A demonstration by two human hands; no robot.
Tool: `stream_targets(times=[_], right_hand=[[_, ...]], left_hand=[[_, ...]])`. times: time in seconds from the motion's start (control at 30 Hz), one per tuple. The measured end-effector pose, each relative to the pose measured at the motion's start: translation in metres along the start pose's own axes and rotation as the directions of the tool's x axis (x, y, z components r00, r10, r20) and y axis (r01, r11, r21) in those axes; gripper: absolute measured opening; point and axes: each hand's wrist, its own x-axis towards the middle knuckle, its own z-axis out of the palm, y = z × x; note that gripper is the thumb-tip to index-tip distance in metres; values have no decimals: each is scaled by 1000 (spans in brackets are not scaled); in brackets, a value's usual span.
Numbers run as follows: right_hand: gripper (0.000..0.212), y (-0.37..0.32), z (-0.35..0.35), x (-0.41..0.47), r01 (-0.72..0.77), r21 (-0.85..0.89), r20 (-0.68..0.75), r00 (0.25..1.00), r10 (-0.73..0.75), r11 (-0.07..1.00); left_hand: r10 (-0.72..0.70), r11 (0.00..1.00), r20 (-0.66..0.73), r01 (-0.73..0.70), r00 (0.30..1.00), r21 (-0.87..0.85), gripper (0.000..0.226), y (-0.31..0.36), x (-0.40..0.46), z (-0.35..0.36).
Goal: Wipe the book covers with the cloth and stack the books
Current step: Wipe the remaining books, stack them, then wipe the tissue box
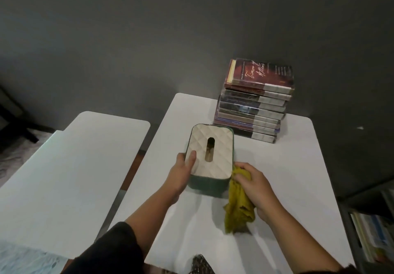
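Head view: a crumpled mustard-yellow cloth is gripped by the right hand and pressed against the right side of a green tissue box with a quilted cream lid. The box is steadied by the left hand, thumb laid on the lid. A stack of books, dark-covered with pale spine ends, is seen behind on the white table.

glossy book covers, crumpled cloth, quilted box lid
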Motion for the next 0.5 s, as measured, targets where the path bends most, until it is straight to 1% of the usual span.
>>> stream_targets(times=[0.07, 0.23, 0.4, 0.5], right_hand=[[32, -12, 10, 18, 14, -1, -1, 1000, -14, 1000], [37, -38, 38, 66, 5, 63, -4, 1000, -5, 998], [38, -51, 59, 111, -17, 115, -38, 999, 21, 993], [37, -55, 67, 134, -5, 127, -94, 995, 17, 992]], left_hand=[[9, 1000, -24, -9, 1000, 1, 67, 6, 11, -11], [37, 999, -86, -38, 996, -16, 56, 23, 53, -38], [59, 998, -100, -58, 993, 9, 59, 38, 102, -54], [73, 997, -85, -72, 994, 19, 52, 48, 130, -58]])
